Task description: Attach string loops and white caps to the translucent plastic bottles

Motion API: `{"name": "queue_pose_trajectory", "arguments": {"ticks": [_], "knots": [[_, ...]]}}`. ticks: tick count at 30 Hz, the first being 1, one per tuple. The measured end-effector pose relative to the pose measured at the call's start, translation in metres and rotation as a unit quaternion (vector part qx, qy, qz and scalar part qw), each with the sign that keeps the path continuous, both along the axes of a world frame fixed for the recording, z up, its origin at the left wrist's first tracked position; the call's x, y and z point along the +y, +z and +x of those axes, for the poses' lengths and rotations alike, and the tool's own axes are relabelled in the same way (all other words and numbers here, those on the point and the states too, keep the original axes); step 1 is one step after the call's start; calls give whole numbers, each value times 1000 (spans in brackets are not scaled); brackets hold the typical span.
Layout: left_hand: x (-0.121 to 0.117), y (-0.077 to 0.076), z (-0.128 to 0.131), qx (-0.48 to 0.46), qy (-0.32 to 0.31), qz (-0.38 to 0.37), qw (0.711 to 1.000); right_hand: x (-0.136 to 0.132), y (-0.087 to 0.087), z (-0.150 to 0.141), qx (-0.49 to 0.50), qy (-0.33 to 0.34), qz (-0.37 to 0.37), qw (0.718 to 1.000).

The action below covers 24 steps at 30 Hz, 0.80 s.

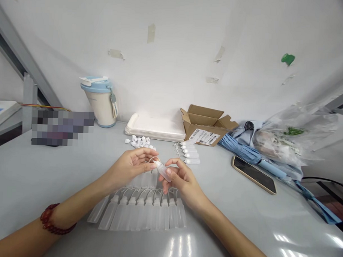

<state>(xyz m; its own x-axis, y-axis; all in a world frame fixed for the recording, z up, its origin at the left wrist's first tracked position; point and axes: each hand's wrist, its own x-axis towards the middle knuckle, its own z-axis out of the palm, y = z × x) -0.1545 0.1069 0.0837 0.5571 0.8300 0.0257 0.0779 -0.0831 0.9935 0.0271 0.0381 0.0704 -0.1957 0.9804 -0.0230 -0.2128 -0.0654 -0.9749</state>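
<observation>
The two hands are close together over a grey table [269, 222], with a small translucent bottle [163, 171] between them. The right hand [184, 179] grips the bottle's body between thumb and fingers, keeping it tilted with its white neck up and to the left. The left hand [136, 163] has its thumb tip at that neck, beside a thin white loop [153, 158]; whether it pinches firmly, I cannot tell. Below the hands, a row of similar bottles [140, 216] lies side by side, thin cords at their necks, and more bottles [147, 179] lie just behind, partly covered by the hands. Beyond the left hand is a heap of white caps [140, 142]; to the right, a short column of white-tipped bottles [192, 155] lies near an open cardboard box [205, 139] and a stack of white envelopes [157, 127]. A phone [254, 175] lies farther right, near a blue folded umbrella [242, 149], while a cream tumbler [101, 105] stands at the back left
</observation>
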Motion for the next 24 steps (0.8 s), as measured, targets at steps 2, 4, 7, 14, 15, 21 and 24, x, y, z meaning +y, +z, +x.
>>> {"name": "queue_pose_trajectory", "arguments": {"ticks": [2, 4, 7, 14, 15, 21, 24], "knots": [[1, -1, -1, 1, -8, -7, 1000, -1, 0, 0, -11, -5, 5, 1000], [2, -2, -2, -3, -17, -13, 1000, 0, 0, 1, -10, 5, 2, 1000], [2, -1, -3, -18, -28, -17, 999, 1, -1, 3, 9, 26, -11, 1000], [-1, 4, 0, 0, -26, -6, 1000, 0, 2, 2, -14, 18, -2, 1000], [-1, 5, 1, 11, -29, -8, 999, -1, 2, 2, -22, 17, 2, 1000], [0, 6, -1, 75, -63, -63, 993, -3, 0, 1, -57, 5, 22, 998], [1, 7, -3, 80, -85, -26, 993, -3, -1, 2, -75, 1, 27, 997]]}}
